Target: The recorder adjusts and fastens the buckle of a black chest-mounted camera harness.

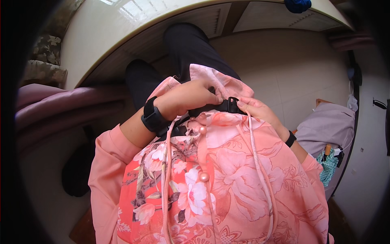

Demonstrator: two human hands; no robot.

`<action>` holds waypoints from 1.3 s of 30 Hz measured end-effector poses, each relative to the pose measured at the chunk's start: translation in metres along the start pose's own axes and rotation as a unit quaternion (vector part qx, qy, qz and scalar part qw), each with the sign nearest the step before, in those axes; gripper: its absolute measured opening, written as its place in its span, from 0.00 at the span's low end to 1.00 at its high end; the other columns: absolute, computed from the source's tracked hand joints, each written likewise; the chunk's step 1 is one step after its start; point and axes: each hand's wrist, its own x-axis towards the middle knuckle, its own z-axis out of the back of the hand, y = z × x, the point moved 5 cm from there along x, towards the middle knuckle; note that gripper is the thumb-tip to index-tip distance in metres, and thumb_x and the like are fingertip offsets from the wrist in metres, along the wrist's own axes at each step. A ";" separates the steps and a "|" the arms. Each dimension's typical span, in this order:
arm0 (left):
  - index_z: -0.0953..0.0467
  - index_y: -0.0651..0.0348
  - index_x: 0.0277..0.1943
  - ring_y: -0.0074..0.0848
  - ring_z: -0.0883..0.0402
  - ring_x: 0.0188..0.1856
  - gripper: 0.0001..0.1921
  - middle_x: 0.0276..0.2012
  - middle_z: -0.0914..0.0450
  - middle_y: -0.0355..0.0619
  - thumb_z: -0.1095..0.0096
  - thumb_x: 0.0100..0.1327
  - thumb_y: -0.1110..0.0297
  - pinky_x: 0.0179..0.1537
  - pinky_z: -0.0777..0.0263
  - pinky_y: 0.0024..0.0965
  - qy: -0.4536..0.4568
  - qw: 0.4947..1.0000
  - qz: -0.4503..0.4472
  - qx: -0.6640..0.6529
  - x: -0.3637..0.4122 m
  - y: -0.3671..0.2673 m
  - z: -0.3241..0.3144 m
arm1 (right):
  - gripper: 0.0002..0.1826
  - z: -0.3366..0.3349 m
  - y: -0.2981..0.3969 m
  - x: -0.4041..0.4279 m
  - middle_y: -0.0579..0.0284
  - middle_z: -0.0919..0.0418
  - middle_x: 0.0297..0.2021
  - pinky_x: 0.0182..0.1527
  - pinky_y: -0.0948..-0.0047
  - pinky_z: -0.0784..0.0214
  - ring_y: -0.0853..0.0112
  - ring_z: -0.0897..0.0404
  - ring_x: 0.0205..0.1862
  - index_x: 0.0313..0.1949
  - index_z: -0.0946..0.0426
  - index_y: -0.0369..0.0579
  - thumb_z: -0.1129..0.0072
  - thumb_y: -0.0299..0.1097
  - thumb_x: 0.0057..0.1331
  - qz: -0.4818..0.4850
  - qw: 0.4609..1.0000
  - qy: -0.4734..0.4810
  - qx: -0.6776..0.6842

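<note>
A black strap (210,107) with a black plastic buckle (233,105) runs across my waist, over a pink floral garment (231,170). My left hand (195,96) pinches the strap to the left of the buckle, its fingertips close to the buckle's edge. On the buckle's right side, my right hand (257,108) grips it between thumb and fingers. Below my left wrist lies another black piece (178,131), partly hidden by that wrist. Two thin pink drawstrings (254,146) hang down the garment's front.
Ahead of my knees stands a glossy pale tabletop (97,33) with cabinet panels under it. Purple curtain fabric (61,103) hangs at left. At right, a grey cloth (327,128) and a green checked cloth (327,167) lie near a white cable. A blue item (298,5) rests on the table's far edge.
</note>
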 end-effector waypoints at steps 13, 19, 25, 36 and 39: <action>0.20 0.64 0.42 0.17 0.23 0.40 0.08 0.37 0.19 0.38 0.37 0.66 0.68 0.42 0.30 0.20 0.047 0.994 -0.090 -0.043 0.016 0.010 -0.008 | 0.14 -0.002 -0.001 -0.002 0.66 0.20 0.41 0.40 0.85 0.27 0.84 0.22 0.38 0.54 0.26 0.40 0.49 0.33 0.74 -0.002 1.000 -0.018 0.022; 0.20 0.64 0.41 0.16 0.24 0.40 0.05 0.39 0.19 0.37 0.37 0.65 0.74 0.44 0.30 0.19 0.087 0.977 -0.134 -0.141 0.019 0.009 -0.011 | 0.14 0.004 -0.002 0.000 0.65 0.20 0.41 0.41 0.84 0.27 0.84 0.21 0.38 0.53 0.26 0.40 0.49 0.33 0.74 0.004 1.000 0.007 0.018; 0.19 0.63 0.39 0.15 0.24 0.39 0.03 0.37 0.20 0.36 0.37 0.64 0.76 0.44 0.30 0.19 0.080 0.981 -0.146 -0.100 0.025 0.004 -0.012 | 0.13 -0.001 0.000 0.000 0.64 0.20 0.39 0.39 0.84 0.27 0.84 0.22 0.36 0.52 0.26 0.40 0.48 0.34 0.73 -0.005 1.000 -0.002 0.008; 0.18 0.63 0.40 0.16 0.22 0.40 0.04 0.37 0.19 0.36 0.35 0.62 0.76 0.45 0.29 0.19 0.070 0.981 -0.089 -0.154 0.034 0.018 -0.016 | 0.13 0.008 -0.002 0.002 0.70 0.22 0.36 0.35 0.88 0.31 0.89 0.26 0.33 0.52 0.25 0.41 0.48 0.34 0.73 -0.012 1.000 0.004 -0.024; 0.18 0.63 0.40 0.16 0.22 0.40 0.04 0.37 0.19 0.37 0.34 0.62 0.76 0.45 0.29 0.19 0.086 0.974 -0.098 -0.183 0.036 0.020 -0.017 | 0.14 0.004 -0.001 0.001 0.70 0.22 0.37 0.36 0.88 0.31 0.88 0.26 0.33 0.53 0.25 0.42 0.48 0.34 0.73 -0.010 1.000 0.007 -0.020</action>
